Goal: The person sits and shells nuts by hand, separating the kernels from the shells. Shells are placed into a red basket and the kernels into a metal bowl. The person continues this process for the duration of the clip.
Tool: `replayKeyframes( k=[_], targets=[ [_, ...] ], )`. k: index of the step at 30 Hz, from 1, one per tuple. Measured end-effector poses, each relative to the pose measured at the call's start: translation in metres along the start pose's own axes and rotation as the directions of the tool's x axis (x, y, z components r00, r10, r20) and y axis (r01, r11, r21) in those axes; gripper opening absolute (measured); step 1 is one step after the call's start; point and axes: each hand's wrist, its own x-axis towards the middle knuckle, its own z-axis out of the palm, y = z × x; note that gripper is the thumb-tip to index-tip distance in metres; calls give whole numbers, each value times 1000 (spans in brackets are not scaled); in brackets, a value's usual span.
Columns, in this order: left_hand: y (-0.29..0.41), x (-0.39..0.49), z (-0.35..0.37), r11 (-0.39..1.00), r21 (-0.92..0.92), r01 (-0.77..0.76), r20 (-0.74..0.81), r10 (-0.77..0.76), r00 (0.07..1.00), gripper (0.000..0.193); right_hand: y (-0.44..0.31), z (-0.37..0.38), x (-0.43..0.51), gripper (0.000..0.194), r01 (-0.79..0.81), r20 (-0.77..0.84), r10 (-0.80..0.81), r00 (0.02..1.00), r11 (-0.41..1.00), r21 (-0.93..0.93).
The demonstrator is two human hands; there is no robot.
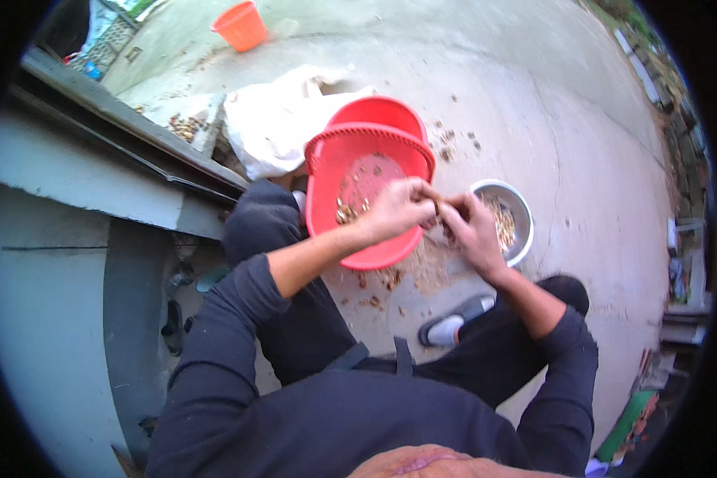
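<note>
My left hand [403, 206] and my right hand [469, 230] meet over the right rim of a red plastic basket [328, 149]. Between their fingertips is a small brown piece [437, 207], too small to name. Several small tan and brown pieces [348, 213] lie on the basket's floor, and its handle arches across the middle. Just right of my right hand stands a round metal bowl [529, 230] holding many small pale pieces [503, 224], partly hidden by that hand.
A white woven sack [269, 125] lies behind the basket, and an orange bucket [240, 27] stands farther back. Brown scraps [388, 279] are scattered on the concrete before my slippered foot [448, 328]. A ledge and wall [83, 155] run along the left.
</note>
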Motion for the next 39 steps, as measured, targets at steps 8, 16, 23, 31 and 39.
replayKeyframes(
  k=[8, 16, 23, 31, 39],
  targets=[
    [26, -3, -4, 934, -333, 130, 69, -114, 991, 33, 3, -18, 6, 20, -50, -26, 59, 998, 967, 251],
    [31, -2, -11, 910, -388, 147, 31, -147, 989, 25, -3, -20, -2, 22, -57, 17, 54, 998, 985, 161],
    [28, -1, -19, 928, -345, 138, 34, -135, 990, 26, -10, -16, -9, 23, -2, 207, -12, 978, 998, 67],
    [36, -4, -12, 916, -391, 92, 42, -82, 996, 31, -5, -18, 2, 27, -136, 174, 69, 982, 901, 412],
    [36, -3, -11, 910, -399, 108, 20, -109, 994, 28, 1, -19, 5, 35, -172, 190, 79, 979, 823, 542]
  ],
)
